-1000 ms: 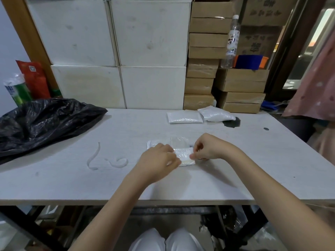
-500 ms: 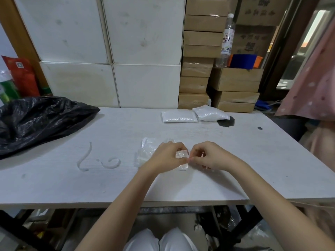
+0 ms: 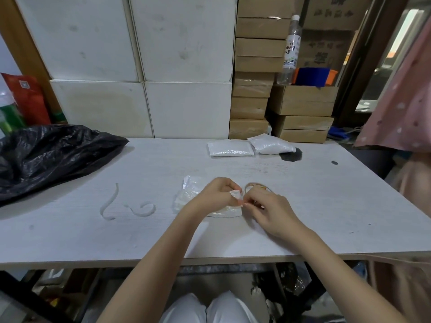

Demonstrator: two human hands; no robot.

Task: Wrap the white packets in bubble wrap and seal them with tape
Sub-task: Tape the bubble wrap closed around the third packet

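Note:
A packet wrapped in clear bubble wrap [image 3: 190,194] lies at the middle of the white table [image 3: 326,206]. My left hand [image 3: 213,198] pinches the wrap's right end, fingers curled over it. My right hand [image 3: 268,210] meets it fingertip to fingertip and holds a thin roll of clear tape [image 3: 256,186], which stands up behind its fingers. Two bare white packets [image 3: 229,149] [image 3: 271,145] lie side by side at the table's far edge.
A crumpled black plastic bag [image 3: 49,155] covers the table's left end. Curled white strips [image 3: 126,205] lie left of the wrap. White and cardboard boxes [image 3: 254,66] stack behind the table, with a bottle [image 3: 290,50]. A person in pink [image 3: 401,108] stands at the right.
My left hand slid right along the wrapped packet to meet my right hand at its right end. The tape roll has come into sight by my right hand.

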